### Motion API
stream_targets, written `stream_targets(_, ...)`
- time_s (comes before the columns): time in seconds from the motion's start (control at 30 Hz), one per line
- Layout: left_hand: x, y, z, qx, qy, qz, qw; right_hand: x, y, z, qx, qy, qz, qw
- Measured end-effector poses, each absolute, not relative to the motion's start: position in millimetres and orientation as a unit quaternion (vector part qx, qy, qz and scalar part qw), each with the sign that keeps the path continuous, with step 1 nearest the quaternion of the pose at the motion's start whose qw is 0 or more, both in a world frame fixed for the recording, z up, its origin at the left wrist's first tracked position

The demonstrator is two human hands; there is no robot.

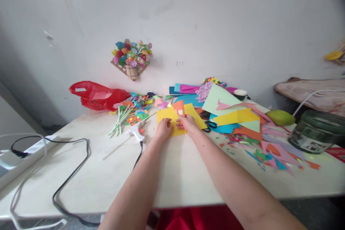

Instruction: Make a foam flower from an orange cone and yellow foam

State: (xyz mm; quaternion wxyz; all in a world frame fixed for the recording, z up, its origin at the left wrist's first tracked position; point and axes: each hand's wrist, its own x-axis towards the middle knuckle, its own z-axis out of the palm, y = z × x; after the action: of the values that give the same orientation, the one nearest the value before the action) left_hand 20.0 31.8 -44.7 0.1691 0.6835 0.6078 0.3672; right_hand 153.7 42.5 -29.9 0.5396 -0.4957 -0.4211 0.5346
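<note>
My right hand (189,124) is closed around an orange paper piece (179,108), rolled into a narrow cone shape with a small pale heart on it. Just to its left, my left hand (164,128) rests at the yellow paper sheet (176,132), fingers loosely bent and apart, with nothing visible between them. The sheet lies flat beneath both hands. Black-handled scissors (210,126) lie at its right edge. A white glue gun (137,131) lies on the table left of my left hand.
Paper flowers (132,119), pale green stems (118,122) and a red plastic bag (98,96) lie at the back left. Coloured paper (237,116), scraps (272,152), a green fruit (280,117) and a glass jar (314,131) occupy the right. A black cable (78,167) crosses the left.
</note>
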Motion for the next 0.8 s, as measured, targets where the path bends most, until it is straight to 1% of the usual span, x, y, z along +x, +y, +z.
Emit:
stream_targets(0.07,16,32,-47,0.711,0.587,0.354,0.155,159,47,-30,-0.507,-0.421,0.511,0.552)
stream_targets(0.17,15,31,-45,0.729,0.568,0.35,0.151,167,50,-29,-0.519,-0.456,0.471,0.548)
stream_targets(0.3,15,30,-42,0.682,0.576,0.417,0.174,175,52,-27,-0.516,-0.547,0.437,0.495)
stream_targets(0.37,13,28,-40,0.671,0.577,0.449,0.124,179,51,-25,-0.512,-0.602,0.41,0.456)
stream_targets(0.47,13,25,-34,0.725,0.537,0.431,-0.028,184,49,-20,-0.494,-0.666,0.383,0.406)
stream_targets(0.53,15,23,-31,0.766,0.5,0.391,-0.097,188,47,-15,-0.471,-0.699,0.388,0.373)
stream_targets(0.63,20,22,-30,0.806,0.461,0.341,-0.147,193,41,-8,-0.44,-0.73,0.418,0.315)
stream_targets(0.73,23,27,-32,0.819,0.448,0.327,-0.143,202,38,-2,-0.429,-0.719,0.476,0.269)
stream_targets(0.8,23,30,-34,0.814,0.461,0.337,-0.108,211,37,2,-0.406,-0.688,0.536,0.274)
